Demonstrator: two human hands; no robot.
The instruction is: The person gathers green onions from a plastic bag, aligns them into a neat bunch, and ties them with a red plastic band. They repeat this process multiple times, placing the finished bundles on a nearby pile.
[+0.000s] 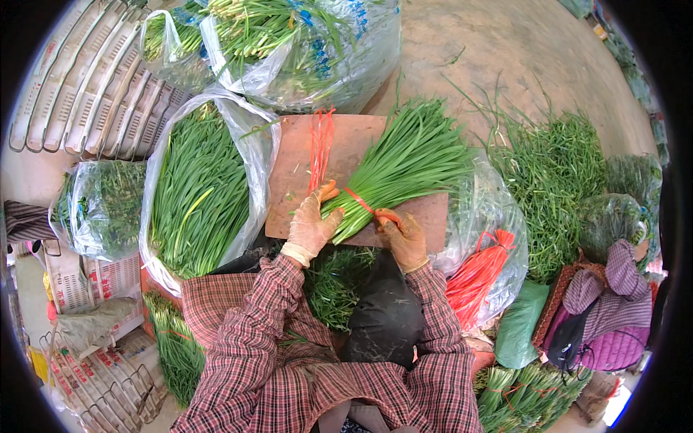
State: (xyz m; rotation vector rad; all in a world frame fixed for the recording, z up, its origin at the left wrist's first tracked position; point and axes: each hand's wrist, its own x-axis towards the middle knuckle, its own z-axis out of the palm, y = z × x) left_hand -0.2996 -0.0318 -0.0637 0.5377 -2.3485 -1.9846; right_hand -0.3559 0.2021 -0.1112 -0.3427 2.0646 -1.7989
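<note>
A bunch of green Chinese chives lies slantwise on a reddish-brown board, leaves toward the upper right. Red plastic tape circles it near the pale stem ends. My left hand, in a stained thin glove, holds the stem end from the left, thumb on top. At the bunch's lower right, my gloved right hand has its fingers curled on the tape's end. More strands of red tape lie on the board above my left hand.
An open plastic bag of chives stands left of the board. A larger bag is beyond it. At right are a red tape bundle and a heap of loose greens. Plastic crates stand upper left. Tied bunches lie lower right.
</note>
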